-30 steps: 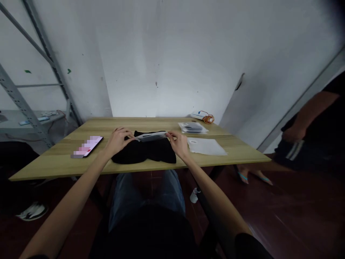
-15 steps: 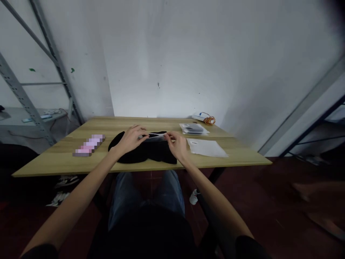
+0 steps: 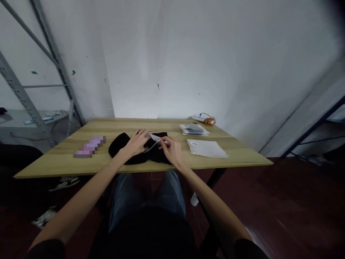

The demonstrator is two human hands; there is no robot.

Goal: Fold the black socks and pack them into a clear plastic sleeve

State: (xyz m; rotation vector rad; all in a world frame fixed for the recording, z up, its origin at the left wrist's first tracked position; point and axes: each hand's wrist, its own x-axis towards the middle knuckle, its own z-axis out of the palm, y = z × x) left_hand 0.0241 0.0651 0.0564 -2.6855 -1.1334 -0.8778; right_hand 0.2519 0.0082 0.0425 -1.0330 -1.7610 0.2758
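Note:
Black fabric items (image 3: 118,143) lie near the table's front edge, beneath and beside both hands. Between the hands is a thin whitish bag (image 3: 154,137), its edge raised and bent. My left hand (image 3: 137,142) rests over the bag's left part, fingers closed on it, fingertips partly hidden. My right hand (image 3: 171,148) pinches the bag's edge between thumb and fingers. To the right of my right hand a flat white bag (image 3: 207,148) with a small label lies on the wooden table (image 3: 140,123).
Behind the flat bag sits a stack of packed bags (image 3: 194,129). A power strip (image 3: 198,118) with an orange cable (image 3: 210,121) is at the back right. A blurred pink object (image 3: 90,146) lies at left. A metal rack (image 3: 32,104) stands far left.
The bag's edge was stretched nearly straight between the hands; now it is lifted and bent. My right hand has moved slightly left and down, and my left hand sits a little lower and further right.

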